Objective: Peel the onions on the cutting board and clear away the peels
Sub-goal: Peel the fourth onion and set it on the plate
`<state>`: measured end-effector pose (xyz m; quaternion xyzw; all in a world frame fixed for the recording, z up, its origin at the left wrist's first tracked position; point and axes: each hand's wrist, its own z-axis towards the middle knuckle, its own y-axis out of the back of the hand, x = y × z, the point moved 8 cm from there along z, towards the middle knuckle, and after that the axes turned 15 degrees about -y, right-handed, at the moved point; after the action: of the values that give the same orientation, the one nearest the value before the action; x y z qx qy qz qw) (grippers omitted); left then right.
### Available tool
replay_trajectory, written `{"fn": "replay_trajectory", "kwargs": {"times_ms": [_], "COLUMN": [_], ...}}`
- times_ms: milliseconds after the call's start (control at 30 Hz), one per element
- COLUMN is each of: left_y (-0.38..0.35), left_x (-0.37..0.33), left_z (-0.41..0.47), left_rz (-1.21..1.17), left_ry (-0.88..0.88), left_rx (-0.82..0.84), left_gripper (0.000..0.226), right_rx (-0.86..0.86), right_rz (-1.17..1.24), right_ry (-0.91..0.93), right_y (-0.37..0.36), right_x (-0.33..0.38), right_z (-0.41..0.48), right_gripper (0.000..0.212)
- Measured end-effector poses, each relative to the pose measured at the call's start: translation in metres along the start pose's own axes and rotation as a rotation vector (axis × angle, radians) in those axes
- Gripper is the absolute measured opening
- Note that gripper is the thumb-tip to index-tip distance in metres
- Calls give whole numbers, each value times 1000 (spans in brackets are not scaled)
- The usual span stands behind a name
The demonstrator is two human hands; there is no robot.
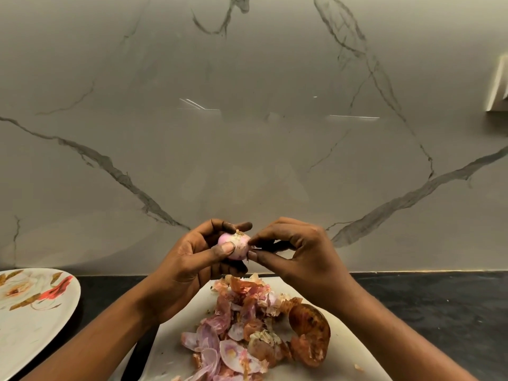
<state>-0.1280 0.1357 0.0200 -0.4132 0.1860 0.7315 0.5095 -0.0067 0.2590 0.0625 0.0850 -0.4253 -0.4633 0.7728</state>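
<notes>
Fingers [225, 250] of our left hand [189, 268] grip a near-bare onion [236, 244]; right hand [302, 251] pinches its skin. Peels [236, 334] heaped on cutting board [346, 350], uncleared.

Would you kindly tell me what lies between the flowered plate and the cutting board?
In the head view, dark countertop lies between plate and cutting board; the left forearm crosses above it.
</notes>
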Motion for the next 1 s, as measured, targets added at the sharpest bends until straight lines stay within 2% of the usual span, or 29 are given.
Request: {"fn": "replay_trajectory", "kwargs": {"times_ms": [100, 400, 533, 800, 900, 1000], "left_y": [-3, 0, 0, 0, -1, -1], "left_x": [-1, -1, -1, -1, -1, -2], "left_z": [-1, 0, 0, 0, 0, 0], "left_rz": [-6, 15, 19, 26, -56, -161], "left_ry": [10, -13, -16, -4, 6, 14], "left_rx": [15, 7, 4, -13, -25, -62], "left_gripper": [43, 52, 62, 82, 78, 49], "right_rx": [21, -1, -1, -3, 25, 29], "right_rz": [15, 9, 18, -3, -5, -16], "right_ry": [-24, 4, 6, 40, 26, -2], "right_y": [-1, -4, -3, -4, -6, -2], "right_x": [-2, -1, -1, 0, -2, -4], "right_z": [0, -2, -1, -3, -2, 0], "right_gripper": [23, 15, 21, 17, 18, 15]}}
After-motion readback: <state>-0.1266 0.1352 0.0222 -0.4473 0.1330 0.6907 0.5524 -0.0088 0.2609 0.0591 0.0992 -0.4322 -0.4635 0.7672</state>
